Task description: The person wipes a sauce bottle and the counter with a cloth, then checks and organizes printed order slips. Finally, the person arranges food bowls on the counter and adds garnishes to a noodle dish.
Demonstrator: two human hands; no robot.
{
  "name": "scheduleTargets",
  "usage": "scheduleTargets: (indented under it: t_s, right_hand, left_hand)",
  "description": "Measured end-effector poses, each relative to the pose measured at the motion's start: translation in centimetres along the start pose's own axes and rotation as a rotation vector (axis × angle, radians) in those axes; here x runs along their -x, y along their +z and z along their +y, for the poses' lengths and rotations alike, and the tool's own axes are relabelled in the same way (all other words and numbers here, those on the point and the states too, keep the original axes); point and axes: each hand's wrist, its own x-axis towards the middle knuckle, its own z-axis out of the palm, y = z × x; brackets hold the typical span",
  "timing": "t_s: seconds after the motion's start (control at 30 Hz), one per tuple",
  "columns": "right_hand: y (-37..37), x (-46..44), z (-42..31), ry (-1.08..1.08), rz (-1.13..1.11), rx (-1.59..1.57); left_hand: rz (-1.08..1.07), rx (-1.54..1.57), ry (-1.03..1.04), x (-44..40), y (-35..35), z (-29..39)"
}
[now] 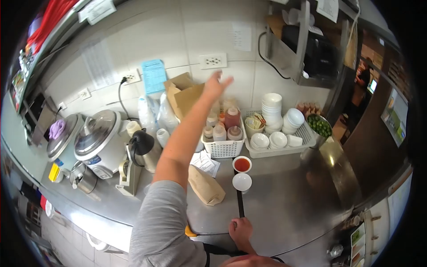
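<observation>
My left hand [216, 86] is raised at the end of my outstretched arm, in front of the tiled wall. Its fingers are apart and hold nothing. Below it in view are an open cardboard box [189, 99] and a white basket [224, 150] of squeeze bottles [232, 117]. My right hand [240, 230] is closed at the counter's front edge, by the near end of a black strip [240, 204]; what its fingers hold, if anything, is hidden. Farther along the strip stand a bowl of red sauce [242, 164] and an empty white bowl [242, 182].
A brown paper bag [205, 186] lies on the steel counter [280, 196]. Rice cookers [100, 138], a thermal jug [147, 150] and a tape dispenser [129, 178] stand left. A tray [284, 151] of white bowls and a container of limes [319, 126] stand right. A metal shelf [302, 49] overhangs.
</observation>
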Motion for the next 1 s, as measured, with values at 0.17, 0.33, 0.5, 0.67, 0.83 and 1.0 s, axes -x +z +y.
scheduleTargets:
  t_s: [0.17, 0.33, 0.5, 0.67, 0.83, 1.0]
  right_hand:
    - [0.6, 0.6, 0.9, -0.045, 0.033, -0.006]
    - [0.5, 0.9, 0.7, -0.024, 0.012, -0.008]
    - [0.0, 0.6, 0.4, 0.072, -0.113, 0.024]
    - [-4.0, -5.8, 2.8, 0.479, -0.681, 0.092]
    - [-8.2, -11.0, 13.0, 0.724, -0.133, 0.215]
    - [-10.0, -12.1, 17.0, 0.772, 0.047, 0.314]
  left_hand:
    - [0.333, 0.886, -0.015, -7.8, -19.7, 5.8]
    - [0.58, 1.058, -0.013, -8.1, -31.6, 10.3]
    - [0.342, 1.154, -0.338, -6.6, -25.7, 10.4]
    - [-0.55, 0.273, -0.055, 0.9, -8.6, 17.2]
    - [-0.36, 0.123, 0.483, 0.2, 3.7, 23.8]
    - [0.075, 0.125, 0.641, -4.3, 10.4, 28.9]
